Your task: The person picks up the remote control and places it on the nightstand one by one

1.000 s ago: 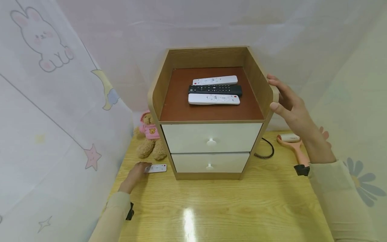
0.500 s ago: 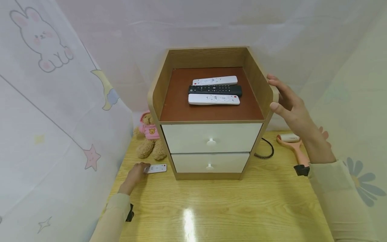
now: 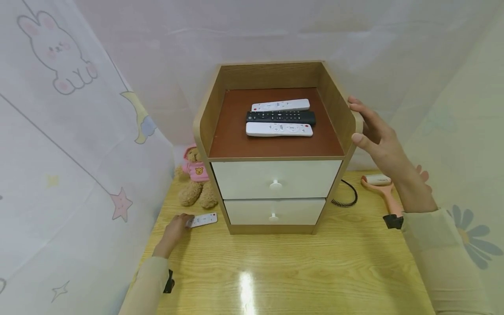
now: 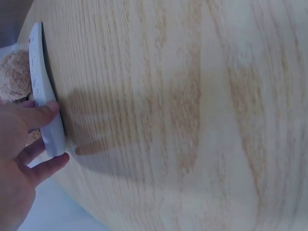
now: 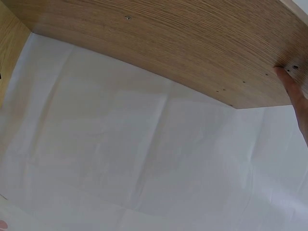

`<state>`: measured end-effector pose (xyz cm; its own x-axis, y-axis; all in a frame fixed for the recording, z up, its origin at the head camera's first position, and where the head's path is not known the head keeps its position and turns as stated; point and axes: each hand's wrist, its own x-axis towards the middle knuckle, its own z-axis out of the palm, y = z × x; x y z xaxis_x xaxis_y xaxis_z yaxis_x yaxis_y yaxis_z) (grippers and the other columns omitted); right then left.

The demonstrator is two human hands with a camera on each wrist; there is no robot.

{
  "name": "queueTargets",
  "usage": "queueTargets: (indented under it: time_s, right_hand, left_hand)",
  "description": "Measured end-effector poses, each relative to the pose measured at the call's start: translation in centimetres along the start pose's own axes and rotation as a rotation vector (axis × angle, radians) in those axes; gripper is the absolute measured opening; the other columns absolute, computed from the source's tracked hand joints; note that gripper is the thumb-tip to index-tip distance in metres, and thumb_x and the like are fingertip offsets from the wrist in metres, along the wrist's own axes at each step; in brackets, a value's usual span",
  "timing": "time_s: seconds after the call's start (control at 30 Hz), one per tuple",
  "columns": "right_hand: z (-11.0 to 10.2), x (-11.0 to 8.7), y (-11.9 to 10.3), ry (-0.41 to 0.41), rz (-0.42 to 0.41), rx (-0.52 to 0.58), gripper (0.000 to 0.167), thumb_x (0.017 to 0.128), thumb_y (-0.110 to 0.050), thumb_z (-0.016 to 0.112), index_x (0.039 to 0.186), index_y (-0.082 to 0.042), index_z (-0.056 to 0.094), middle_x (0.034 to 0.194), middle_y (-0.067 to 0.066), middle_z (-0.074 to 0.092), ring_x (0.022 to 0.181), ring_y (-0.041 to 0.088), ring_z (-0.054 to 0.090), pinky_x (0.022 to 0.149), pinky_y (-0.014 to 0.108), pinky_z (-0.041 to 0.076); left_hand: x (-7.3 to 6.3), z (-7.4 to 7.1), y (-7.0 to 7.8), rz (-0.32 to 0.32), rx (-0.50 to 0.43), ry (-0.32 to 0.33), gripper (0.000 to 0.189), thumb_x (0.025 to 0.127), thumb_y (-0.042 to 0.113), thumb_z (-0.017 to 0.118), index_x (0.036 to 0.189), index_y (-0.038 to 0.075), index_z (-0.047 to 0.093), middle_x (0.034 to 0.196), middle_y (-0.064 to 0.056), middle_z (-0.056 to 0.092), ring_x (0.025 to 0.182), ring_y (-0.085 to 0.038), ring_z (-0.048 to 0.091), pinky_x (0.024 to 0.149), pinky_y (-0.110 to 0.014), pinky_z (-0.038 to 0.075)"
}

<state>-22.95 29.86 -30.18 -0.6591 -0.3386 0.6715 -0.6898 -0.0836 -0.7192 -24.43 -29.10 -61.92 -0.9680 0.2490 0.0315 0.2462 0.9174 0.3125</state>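
My left hand (image 3: pixel 176 229) pinches the near end of a white remote control (image 4: pixel 41 72) on the wooden table, thumb on top and fingers at its other side. In the head view that remote (image 3: pixel 204 219) points toward the cabinet's lower left corner. My right hand (image 3: pixel 379 140) rests against the upper right side panel of the small cabinet (image 3: pixel 275 179), thumb at its front edge. One finger (image 5: pixel 287 84) touches the panel's outer face in the right wrist view. On the brown top lie a white remote (image 3: pixel 280 105), a black remote (image 3: pixel 281 117) and another white remote (image 3: pixel 279 129).
A teddy bear (image 3: pixel 197 170) in pink sits left of the cabinet, just behind the held remote. A lint roller (image 3: pixel 383 188) and a black coiled cord (image 3: pixel 346 201) lie to the right. Two white drawers with knobs face front. Printed cloth (image 3: pixel 78 175) hangs around the table (image 3: pixel 275 271).
The remote in my left hand has turned slightly, its held end coming a little nearer to me. My left hand shifted slightly left and nearer. My right hand stays in place.
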Motion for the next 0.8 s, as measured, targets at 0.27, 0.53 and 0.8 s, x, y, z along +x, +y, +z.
queueTargets:
  time_s: [0.27, 0.53, 0.8]
  right_hand:
    - [0.1, 0.1, 0.1, 0.004, -0.015, -0.003, 0.055, 0.094, 0.002, 0.057, 0.145, 0.001, 0.037, 0.157, 0.016, 0.023, 0.147, 0.027, 0.011, 0.114, 0.030, 0.026]
    - [0.1, 0.1, -0.1, 0.007, 0.011, 0.005, 0.055, 0.094, 0.002, 0.056, 0.146, 0.000, 0.037, 0.158, 0.015, 0.022, 0.147, 0.025, 0.010, 0.113, 0.028, 0.028]
    - [0.1, 0.1, -0.2, 0.006, 0.017, 0.022, 0.055, 0.094, 0.002, 0.055, 0.146, 0.000, 0.036, 0.158, 0.014, 0.021, 0.147, 0.024, 0.009, 0.113, 0.028, 0.027]
  left_hand:
    - [-1.2, 0.1, -0.5, 0.035, -0.011, 0.068, 0.048, 0.078, -0.006, 0.075, 0.124, -0.001, 0.062, 0.121, -0.020, 0.060, 0.108, -0.044, 0.055, 0.075, -0.059, 0.052]
    - [-2.1, -0.6, 0.2, 0.036, -0.015, 0.138, 0.046, 0.081, -0.001, 0.074, 0.126, 0.000, 0.061, 0.122, -0.019, 0.060, 0.107, -0.041, 0.055, 0.072, -0.056, 0.053]
    - [-2.7, -1.9, 0.4, 0.038, -0.035, 0.256, 0.048, 0.081, -0.006, 0.071, 0.127, -0.002, 0.058, 0.122, -0.022, 0.059, 0.108, -0.043, 0.053, 0.079, -0.058, 0.051]
